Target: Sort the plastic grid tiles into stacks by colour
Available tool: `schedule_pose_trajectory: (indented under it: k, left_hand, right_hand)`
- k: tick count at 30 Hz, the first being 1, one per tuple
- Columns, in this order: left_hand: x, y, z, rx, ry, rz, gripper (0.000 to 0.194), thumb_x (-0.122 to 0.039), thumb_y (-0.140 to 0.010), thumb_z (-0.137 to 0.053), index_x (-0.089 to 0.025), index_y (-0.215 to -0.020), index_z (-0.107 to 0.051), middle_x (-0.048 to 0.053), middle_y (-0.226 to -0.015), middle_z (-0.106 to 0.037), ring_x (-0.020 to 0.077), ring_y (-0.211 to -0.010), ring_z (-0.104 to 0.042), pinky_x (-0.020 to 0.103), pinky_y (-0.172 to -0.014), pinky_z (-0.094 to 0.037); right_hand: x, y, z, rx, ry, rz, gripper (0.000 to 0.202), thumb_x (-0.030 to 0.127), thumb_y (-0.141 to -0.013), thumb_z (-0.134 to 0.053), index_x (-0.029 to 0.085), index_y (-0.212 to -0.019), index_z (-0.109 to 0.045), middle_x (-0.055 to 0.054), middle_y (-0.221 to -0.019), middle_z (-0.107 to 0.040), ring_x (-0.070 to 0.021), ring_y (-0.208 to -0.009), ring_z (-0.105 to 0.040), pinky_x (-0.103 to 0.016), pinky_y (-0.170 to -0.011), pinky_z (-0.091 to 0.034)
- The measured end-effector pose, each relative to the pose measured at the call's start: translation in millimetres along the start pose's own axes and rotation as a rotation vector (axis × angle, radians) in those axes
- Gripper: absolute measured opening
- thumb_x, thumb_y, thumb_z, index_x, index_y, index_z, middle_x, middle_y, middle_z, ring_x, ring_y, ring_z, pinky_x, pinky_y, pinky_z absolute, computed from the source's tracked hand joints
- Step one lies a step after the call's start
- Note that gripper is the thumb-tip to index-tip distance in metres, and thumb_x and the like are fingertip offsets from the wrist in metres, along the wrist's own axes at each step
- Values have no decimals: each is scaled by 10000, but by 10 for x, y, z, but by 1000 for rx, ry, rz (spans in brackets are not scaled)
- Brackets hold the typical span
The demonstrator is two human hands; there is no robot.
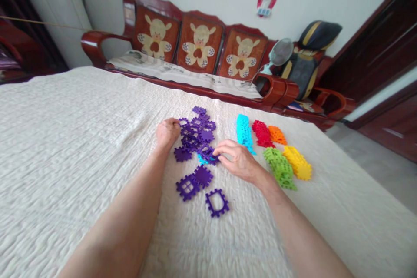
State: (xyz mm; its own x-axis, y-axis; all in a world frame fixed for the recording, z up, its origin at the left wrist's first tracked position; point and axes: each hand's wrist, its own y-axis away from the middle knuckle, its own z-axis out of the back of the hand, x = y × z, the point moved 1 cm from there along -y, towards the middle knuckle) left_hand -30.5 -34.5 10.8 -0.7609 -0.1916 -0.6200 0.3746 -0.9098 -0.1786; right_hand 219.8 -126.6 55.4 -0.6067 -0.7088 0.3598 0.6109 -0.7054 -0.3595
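Observation:
A loose heap of purple toothed plates point(195, 134) lies on the white quilted cloth point(97, 139). My left hand point(168, 132) is at the heap's left edge, its fingers pinched on a purple plate with an open centre point(183, 122). On the right side of the heap, my right hand point(235, 157) has thumb and fingers closed at the edge of another purple plate point(207, 153). A cyan piece point(202, 160) shows partly from beneath that plate. Nearer to me lie a purple window plate point(187, 187), a solid purple plate point(203, 176) and a purple frame point(217, 203).
Right of my right hand stand groups of cyan point(244, 132), red point(262, 134), orange point(277, 135), green point(279, 167) and yellow plates point(297, 163). Beyond the cloth's far edge is a wooden sofa point(195, 87) with bear cushions, and a small fan point(280, 51).

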Motion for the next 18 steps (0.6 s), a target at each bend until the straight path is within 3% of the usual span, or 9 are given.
schedule_pose_trajectory:
  k: [2,5,9,13,15,18]
  left_hand:
    - [0,6,4,1,20,3,368,-207,-810,-460,-218,-1045,-743,78,-1025,-742,225,-979,-668,290,-871,-485]
    - [-7,21,14,-3,43,-4,361,-202,-806,-470,-218,-1040,-745,77,-1030,-741,223,-984,-668,287,-877,-481]
    - [-16,23,16,6,67,0,354,-192,-806,-472,-227,-1021,-751,74,-1029,-742,225,-988,-668,291,-875,-480]
    - [-14,10,5,13,80,21,354,-199,-803,-479,-233,-1032,-748,76,-1035,-740,229,-993,-665,301,-867,-483]
    - [-11,6,1,9,78,21,358,-198,-801,-475,-234,-1030,-747,79,-1038,-739,233,-992,-665,308,-862,-486]
    - [-10,5,-2,9,72,14,361,-197,-802,-466,-236,-1023,-749,81,-1040,-739,237,-993,-666,313,-861,-486]
  right_hand:
    - [175,-13,-99,45,23,46,310,63,-789,-541,227,-1022,-664,-55,-1144,-631,-192,-1079,-582,-366,-962,-455]
    - [248,-3,-228,43,103,27,421,82,-781,-562,215,-1179,-601,-100,-1369,-504,-242,-1253,-478,-446,-1059,-392]
    - [133,17,-336,50,87,33,397,72,-807,-512,194,-1177,-590,-103,-1292,-557,-226,-1217,-503,-429,-1056,-407]
    - [59,17,-353,-69,121,-24,350,44,-830,-436,160,-1115,-602,-118,-1164,-615,-223,-1127,-548,-419,-1007,-436]
    - [84,12,-347,-104,149,-33,376,22,-813,-420,160,-1113,-601,-122,-1188,-603,-227,-1148,-532,-421,-1010,-423]
    - [175,-1,-342,-29,194,27,429,-1,-763,-444,183,-1113,-611,-99,-1299,-559,-248,-1252,-450,-448,-1049,-367]
